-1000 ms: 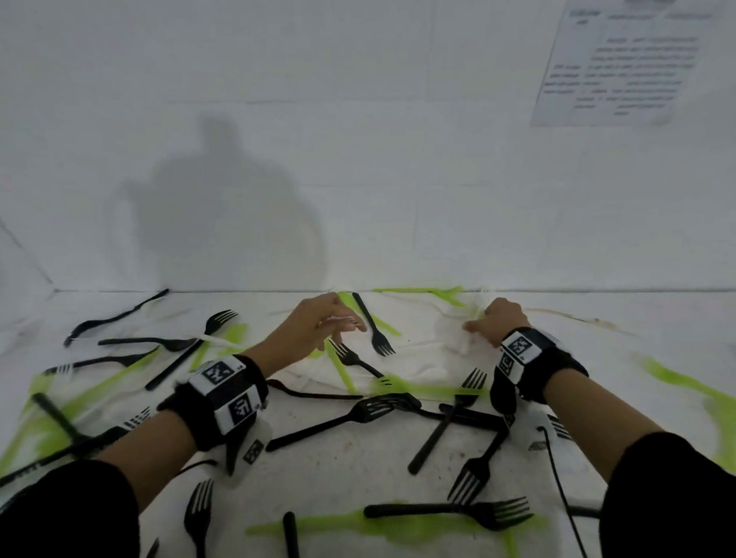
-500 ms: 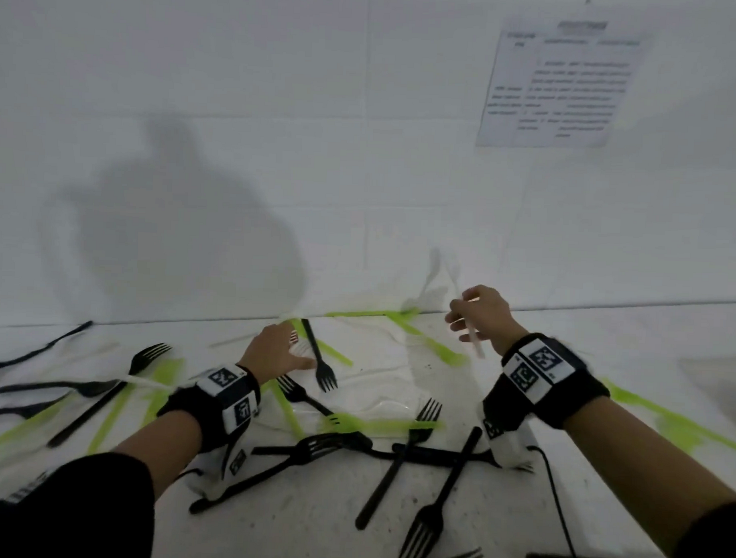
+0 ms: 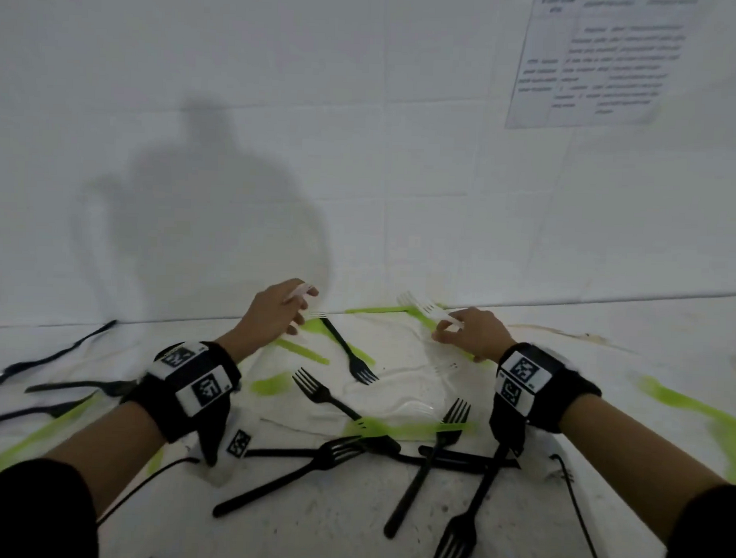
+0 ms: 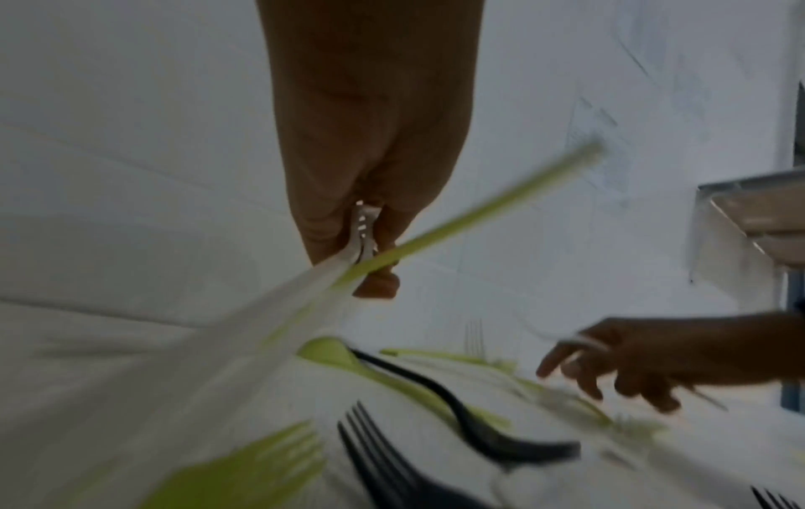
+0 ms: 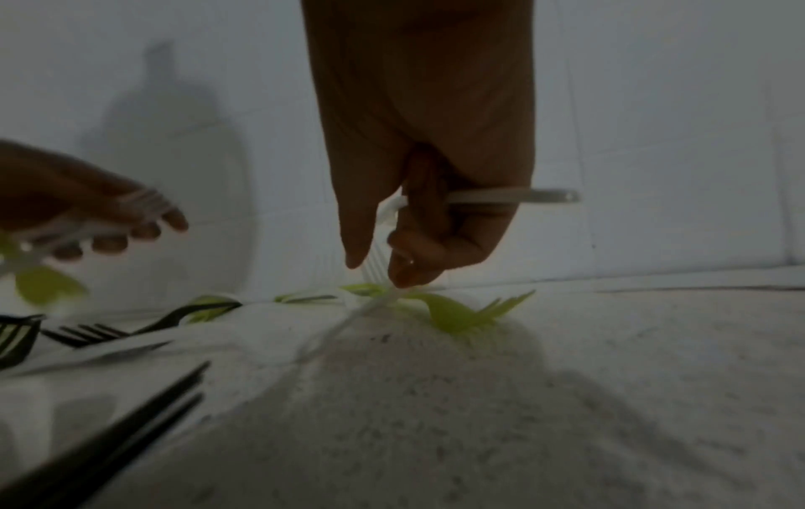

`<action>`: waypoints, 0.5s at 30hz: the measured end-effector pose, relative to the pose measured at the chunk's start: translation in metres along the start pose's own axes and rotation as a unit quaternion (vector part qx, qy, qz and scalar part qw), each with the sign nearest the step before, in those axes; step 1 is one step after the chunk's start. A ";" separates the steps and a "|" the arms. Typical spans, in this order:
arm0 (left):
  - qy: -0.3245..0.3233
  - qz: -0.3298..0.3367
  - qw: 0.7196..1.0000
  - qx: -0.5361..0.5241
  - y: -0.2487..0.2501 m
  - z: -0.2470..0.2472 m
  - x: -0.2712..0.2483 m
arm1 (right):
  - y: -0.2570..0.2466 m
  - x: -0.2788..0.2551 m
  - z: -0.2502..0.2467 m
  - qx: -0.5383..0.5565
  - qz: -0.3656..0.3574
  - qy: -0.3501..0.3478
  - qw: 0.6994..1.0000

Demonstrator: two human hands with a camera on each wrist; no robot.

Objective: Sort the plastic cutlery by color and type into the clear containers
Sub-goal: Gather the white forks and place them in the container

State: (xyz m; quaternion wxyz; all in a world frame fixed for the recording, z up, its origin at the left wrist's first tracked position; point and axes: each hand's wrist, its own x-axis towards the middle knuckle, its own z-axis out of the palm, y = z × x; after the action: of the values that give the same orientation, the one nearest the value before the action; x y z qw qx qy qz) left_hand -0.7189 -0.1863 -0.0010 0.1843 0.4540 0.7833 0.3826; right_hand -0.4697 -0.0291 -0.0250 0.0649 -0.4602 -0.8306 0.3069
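Several black forks [image 3: 428, 468] lie crossed on the table [image 3: 328, 528] nearest the body, tangled with green forks [image 3: 415, 427]. Farther out, the left hand [image 3: 273, 313] pinches white cutlery [image 4: 365, 230] together with a green piece [image 4: 479, 210], so colours could get mixed when it unloads. The right hand [image 3: 473, 332] curls round a white fork [image 3: 428, 308] while reaching for another [image 5: 348, 320]; the held one may slip. No clear container shows in the head view.
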 end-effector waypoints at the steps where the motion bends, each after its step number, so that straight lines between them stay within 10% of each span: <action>1: 0.009 0.013 1.000 0.016 0.002 -0.004 0.004 | 0.000 0.001 0.001 -0.034 -0.004 0.000 0.999; 9: 0.013 0.063 0.980 0.188 -0.021 0.006 0.025 | 0.003 0.003 0.001 -0.115 0.023 0.003 0.993; 15: 0.041 0.016 0.999 0.029 -0.016 0.006 0.032 | 0.004 0.005 0.004 -0.122 0.012 0.007 0.992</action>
State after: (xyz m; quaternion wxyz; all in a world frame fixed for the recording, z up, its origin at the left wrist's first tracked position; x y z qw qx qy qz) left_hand -0.7412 -0.1608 -0.0157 0.1325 0.4557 0.7933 0.3813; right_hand -0.4715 -0.0252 -0.0311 0.0102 -0.4762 -0.8559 0.2012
